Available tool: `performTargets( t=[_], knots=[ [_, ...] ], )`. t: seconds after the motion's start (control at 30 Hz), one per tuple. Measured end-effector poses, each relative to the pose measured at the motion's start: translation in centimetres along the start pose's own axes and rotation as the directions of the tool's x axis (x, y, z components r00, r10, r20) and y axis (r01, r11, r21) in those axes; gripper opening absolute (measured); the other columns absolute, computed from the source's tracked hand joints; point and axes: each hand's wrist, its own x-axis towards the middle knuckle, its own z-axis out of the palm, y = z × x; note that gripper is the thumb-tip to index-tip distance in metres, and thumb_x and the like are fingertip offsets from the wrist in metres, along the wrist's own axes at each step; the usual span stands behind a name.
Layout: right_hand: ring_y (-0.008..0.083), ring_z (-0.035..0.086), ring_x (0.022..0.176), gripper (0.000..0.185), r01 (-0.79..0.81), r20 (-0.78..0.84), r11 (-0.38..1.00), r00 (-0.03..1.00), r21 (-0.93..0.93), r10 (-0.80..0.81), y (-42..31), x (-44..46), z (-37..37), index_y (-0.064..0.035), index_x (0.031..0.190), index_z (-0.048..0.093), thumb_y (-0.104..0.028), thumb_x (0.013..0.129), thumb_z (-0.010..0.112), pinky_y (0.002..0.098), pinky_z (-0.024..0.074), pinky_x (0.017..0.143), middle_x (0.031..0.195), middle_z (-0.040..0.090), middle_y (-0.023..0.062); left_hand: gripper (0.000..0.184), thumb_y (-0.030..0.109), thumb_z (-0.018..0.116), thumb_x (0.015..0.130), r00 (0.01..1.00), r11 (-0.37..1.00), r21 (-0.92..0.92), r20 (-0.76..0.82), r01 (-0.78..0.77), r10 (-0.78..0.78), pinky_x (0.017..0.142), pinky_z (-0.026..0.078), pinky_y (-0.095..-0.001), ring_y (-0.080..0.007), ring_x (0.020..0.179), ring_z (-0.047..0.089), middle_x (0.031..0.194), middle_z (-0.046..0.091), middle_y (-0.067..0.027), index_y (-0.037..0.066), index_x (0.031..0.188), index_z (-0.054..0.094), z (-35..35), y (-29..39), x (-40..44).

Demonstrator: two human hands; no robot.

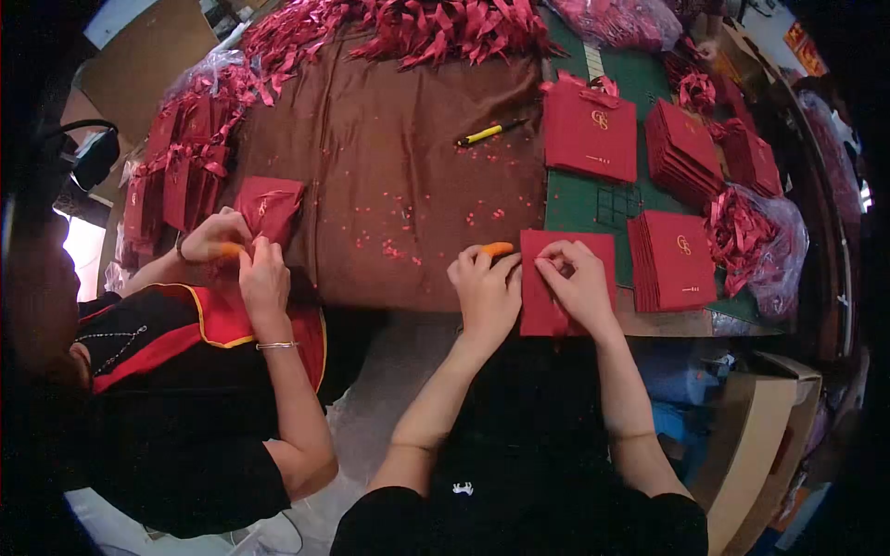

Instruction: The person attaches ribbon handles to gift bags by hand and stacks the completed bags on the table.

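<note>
A flat red paper gift bag point(533, 313) lies at the table's front edge, before my body. At its left edge is my left hand point(487, 295), fingers curled round a small orange tool point(498, 248); only a curved end shows, so its exact kind is unclear. My right hand point(582, 289) rests over the bag, thumb and fingertips pinched together above its surface. Whatever lies between those fingertips is too small to make out. A fanned stack of red gift bags point(681, 259) with gold print stands just right of my right hand.
Further stacks of red bags point(591, 130) lie on the green mat point(575, 199). A yellow box cutter point(487, 134) and red scraps are on the brown cloth point(399, 111). Red ribbons point(445, 28) pile up behind. At left, a co-worker's hands point(264, 278) handle another bag.
</note>
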Motion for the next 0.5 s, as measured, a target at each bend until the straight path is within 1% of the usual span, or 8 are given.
performTargets(
  t=[0.03,0.07,0.17,0.3,0.33,0.37,0.43,0.5],
  knots=[
    [0.0177,0.052,0.064,0.011,0.009,-0.008,1.0,1.0,-0.011,-0.009,0.0,0.0,0.1,-0.0048,0.088,0.065,-0.013,0.081,0.067,0.0306,0.0423,0.058,0.067,0.053,0.0059,0.019,0.014,0.071,0.075,1.0,1.0,0.013,0.002,0.012,-0.012,0.093,0.032,-0.0458,-0.0296,0.108,0.047,0.105,0.061,-0.0024,0.012,0.094,0.071,-0.1,0.1,0.0],
    [0.0172,0.052,0.064,0.012,-0.032,-0.026,0.999,0.999,-0.003,0.032,-0.2,0.0,0.2,-0.0048,0.088,0.065,-0.014,0.081,0.068,0.0304,0.042,0.058,0.065,0.053,0.0054,0.021,0.016,0.071,0.075,1.0,1.0,-0.016,0.009,0.026,-0.026,0.095,0.031,-0.0453,-0.0287,0.109,0.047,0.106,0.061,-0.0022,0.013,0.096,0.071,-0.3,0.2,0.0],
    [0.0169,0.052,0.064,0.011,-0.029,-0.034,0.999,0.999,0.028,0.03,-0.1,0.0,0.2,-0.005,0.089,0.065,-0.013,0.081,0.068,0.03,0.042,0.058,0.066,0.052,0.0053,0.023,0.017,0.071,0.075,0.998,0.998,-0.013,-0.024,0.06,-0.06,0.096,0.03,-0.045,-0.0282,0.11,0.046,0.108,0.061,-0.0026,0.013,0.098,0.071,-0.4,0.5,0.1],
    [0.0171,0.052,0.064,0.011,-0.024,-0.056,0.998,0.998,0.057,0.027,0.2,-0.1,0.4,-0.0049,0.089,0.065,-0.013,0.082,0.067,0.0295,0.0421,0.059,0.068,0.052,0.0059,0.025,0.018,0.072,0.075,0.999,0.999,-0.021,0.015,0.036,-0.036,0.097,0.03,-0.0451,-0.0283,0.111,0.045,0.11,0.06,-0.0028,0.015,0.1,0.071,-0.2,0.2,0.1],
    [0.0176,0.052,0.065,0.011,0.001,-0.056,1.0,0.998,0.015,0.0,0.9,0.0,0.6,-0.0046,0.089,0.065,-0.013,0.082,0.067,0.0293,0.0424,0.059,0.069,0.053,0.0069,0.027,0.017,0.073,0.074,0.999,0.999,-0.013,0.004,0.043,-0.043,0.098,0.029,-0.0448,-0.0278,0.112,0.044,0.114,0.058,-0.0023,0.016,0.1,0.071,0.0,0.2,0.1],
    [0.0176,0.052,0.065,0.011,0.002,-0.059,1.0,0.998,0.015,-0.001,0.9,0.0,0.5,-0.0046,0.089,0.065,-0.013,0.082,0.067,0.0293,0.0424,0.059,0.069,0.053,0.0069,0.027,0.017,0.073,0.074,0.999,0.999,-0.014,0.003,0.04,-0.04,0.098,0.029,-0.0448,-0.0278,0.112,0.044,0.114,0.058,-0.0023,0.016,0.1,0.071,0.0,0.3,0.0],
    [0.0182,0.053,0.065,0.012,-0.019,-0.035,0.995,0.999,0.096,0.022,0.8,0.0,0.3,-0.0044,0.09,0.065,-0.012,0.081,0.067,0.0296,0.0428,0.059,0.072,0.056,0.0081,0.029,0.016,0.074,0.072,0.999,0.999,-0.037,-0.044,0.021,-0.023,0.098,0.029,-0.044,-0.0276,0.113,0.043,0.116,0.056,-0.0021,0.016,0.101,0.071,0.0,0.7,0.1],
    [0.017,0.054,0.067,0.012,0.002,-0.046,0.995,0.999,0.096,0.002,0.8,0.1,0.2,-0.004,0.091,0.065,-0.012,0.082,0.067,0.0295,0.0436,0.06,0.072,0.056,0.0078,0.03,0.015,0.075,0.072,0.999,0.998,-0.046,-0.032,0.039,-0.041,0.099,0.028,-0.0437,-0.0274,0.114,0.042,0.117,0.055,-0.002,0.017,0.101,0.071,0.1,0.7,0.2]
  ],
)
